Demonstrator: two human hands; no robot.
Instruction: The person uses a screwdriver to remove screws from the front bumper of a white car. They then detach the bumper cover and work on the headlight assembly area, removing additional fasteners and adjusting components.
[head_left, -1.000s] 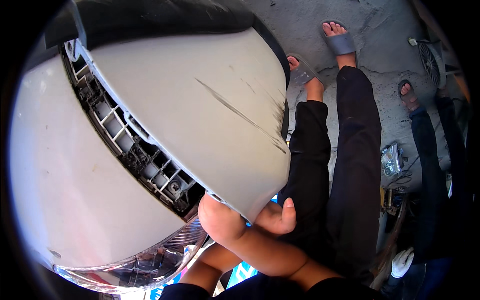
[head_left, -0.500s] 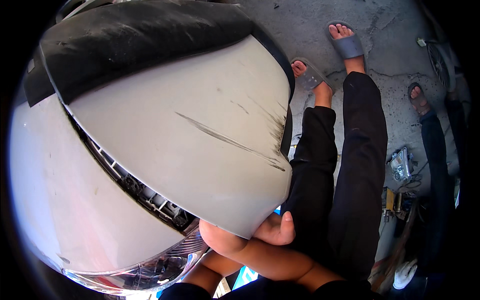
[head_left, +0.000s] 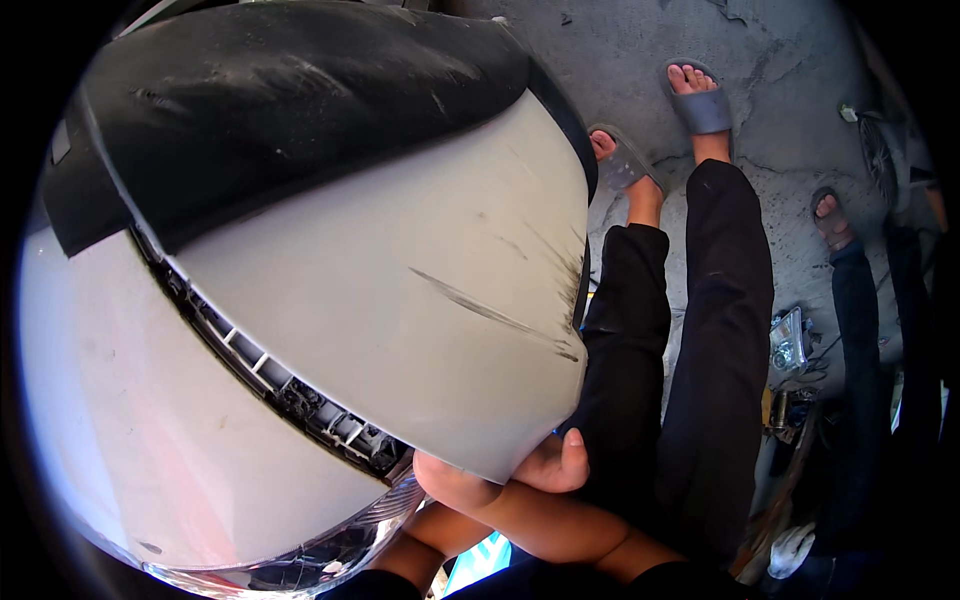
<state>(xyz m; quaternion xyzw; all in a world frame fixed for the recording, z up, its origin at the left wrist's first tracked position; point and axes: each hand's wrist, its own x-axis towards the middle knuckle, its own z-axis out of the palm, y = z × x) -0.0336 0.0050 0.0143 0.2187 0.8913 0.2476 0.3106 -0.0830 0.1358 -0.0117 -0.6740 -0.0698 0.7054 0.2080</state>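
A white bumper panel (head_left: 400, 230) with dark scrapes and a black lower trim (head_left: 300, 90) lies against a white car body (head_left: 160, 400), a narrow slot of latticed bracket (head_left: 290, 390) showing between them. My forearms cross. My right hand (head_left: 455, 478) grips the panel's near edge beside the chrome-and-clear lamp (head_left: 290, 560), its fingers hidden under the edge. My left hand (head_left: 555, 460) holds the panel's lower right corner, thumb raised and fingers behind it.
My legs (head_left: 715, 300) in dark trousers and grey slides stand on cracked concrete (head_left: 780, 60). At right are another person's legs (head_left: 855, 330) and white-gloved hand (head_left: 790, 548), a loose lamp (head_left: 790, 340), tools (head_left: 790, 410) and a wheel-like object (head_left: 880, 160).
The panel has swung down and left toward the body; the slot has narrowed and more black trim shows. My hands stay on the edge. The view has shifted slightly.
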